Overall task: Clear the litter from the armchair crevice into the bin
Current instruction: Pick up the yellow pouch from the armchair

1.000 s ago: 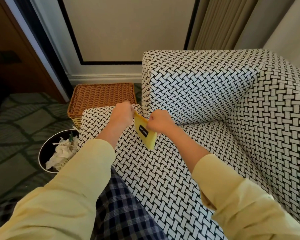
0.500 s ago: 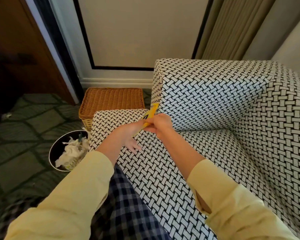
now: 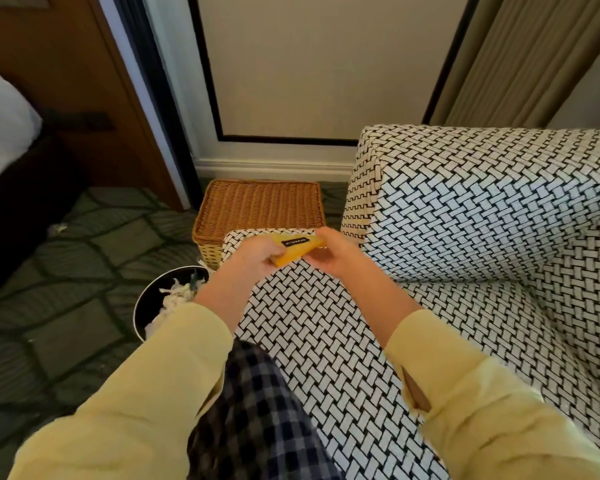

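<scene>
One armchair [image 3: 465,220], upholstered in a black-and-white woven pattern, filled the right side of the view. It stood on a green carpet [image 3: 84,271] with a dark diamond pattern, near a pale wall [image 3: 309,64] edged with a dark line and finished by a white skirting. One beige curtain [image 3: 520,57] hung behind the armchair, and a brown wood panel [image 3: 66,64] rose at the left.

One yellow packet [image 3: 297,249] with a small black label was the only litter in hand. Two grips held it in the air over the far end of the armchair's near padded edge, clear of the crevice. The left grip [image 3: 257,259] was closed on its lower left end with the thumb on top, and the right grip [image 3: 333,258] pinched its right end.

One round black bin [image 3: 149,289] stood on the carpet just beside the armchair, below and left of the packet, with crumpled white paper [image 3: 172,299] inside. The left sleeve [image 3: 174,375] and forearm hid part of its rim. One square wicker basket [image 3: 260,206] sat between the bin and the wall, close against the armchair; whether they touched could not be told. Checked trousers [image 3: 257,410] showed between the two yellow sleeves. A few pale scraps [image 3: 58,228] lay on the carpet.
</scene>
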`<state>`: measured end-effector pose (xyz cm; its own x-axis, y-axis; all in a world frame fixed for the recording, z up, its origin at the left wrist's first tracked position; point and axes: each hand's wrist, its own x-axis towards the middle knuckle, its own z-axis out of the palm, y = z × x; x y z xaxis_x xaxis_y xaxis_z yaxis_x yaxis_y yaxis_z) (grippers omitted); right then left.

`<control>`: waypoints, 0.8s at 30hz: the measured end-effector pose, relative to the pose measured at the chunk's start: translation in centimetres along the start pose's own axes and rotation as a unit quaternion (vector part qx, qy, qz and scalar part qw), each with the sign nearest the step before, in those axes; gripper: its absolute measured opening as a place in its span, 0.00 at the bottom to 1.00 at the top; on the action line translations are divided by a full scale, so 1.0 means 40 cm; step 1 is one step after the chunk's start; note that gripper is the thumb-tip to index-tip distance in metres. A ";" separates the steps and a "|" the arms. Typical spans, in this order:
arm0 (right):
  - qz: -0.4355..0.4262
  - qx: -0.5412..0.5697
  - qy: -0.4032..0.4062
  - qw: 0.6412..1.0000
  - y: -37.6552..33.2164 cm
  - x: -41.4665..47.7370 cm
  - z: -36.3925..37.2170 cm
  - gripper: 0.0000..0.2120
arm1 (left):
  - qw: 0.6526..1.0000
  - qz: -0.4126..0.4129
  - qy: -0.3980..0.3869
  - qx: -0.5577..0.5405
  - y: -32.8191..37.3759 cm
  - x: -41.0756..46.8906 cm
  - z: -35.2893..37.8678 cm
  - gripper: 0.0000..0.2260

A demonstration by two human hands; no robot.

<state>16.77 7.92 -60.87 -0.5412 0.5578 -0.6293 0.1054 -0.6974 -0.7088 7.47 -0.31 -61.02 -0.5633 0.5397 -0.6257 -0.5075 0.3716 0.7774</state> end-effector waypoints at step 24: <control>-0.031 -0.152 0.045 0.987 -0.047 0.566 0.162 0.15 | 0.992 -0.017 0.124 0.007 0.113 0.556 -0.086 0.20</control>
<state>-1.07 18.96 -71.71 -0.4790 0.6426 -0.5980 0.3272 -0.5015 -0.8009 -9.57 10.77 -71.64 -0.6903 0.3239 -0.6470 -0.5208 0.3982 0.7551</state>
